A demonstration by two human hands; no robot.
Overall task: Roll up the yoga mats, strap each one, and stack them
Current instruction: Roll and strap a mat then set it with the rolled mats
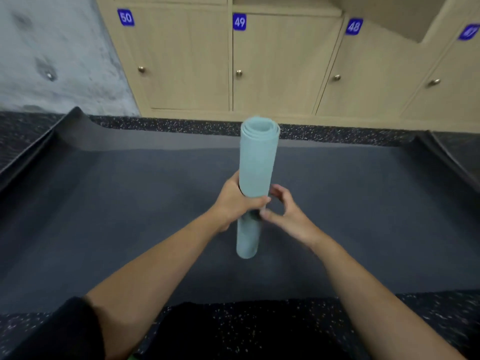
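Observation:
A rolled light-teal yoga mat (255,162) stands upright on a dark grey mat (130,193) that lies unrolled on the floor. My left hand (235,201) grips the roll around its middle, fingers wrapped across the front. A dark strap (251,216) shows as a band around the roll just under that hand. My right hand (284,213) is at the roll's right side with curled fingers, its thumb and fingertips pinching at the strap. The strap's fastening is hidden by the hands.
The dark mat's far corners curl up at the left (75,113) and right (426,141). Speckled rubber floor (181,123) surrounds it. Wooden lockers (275,68) numbered 50 to 47 line the back, with a concrete wall (52,53) at the left.

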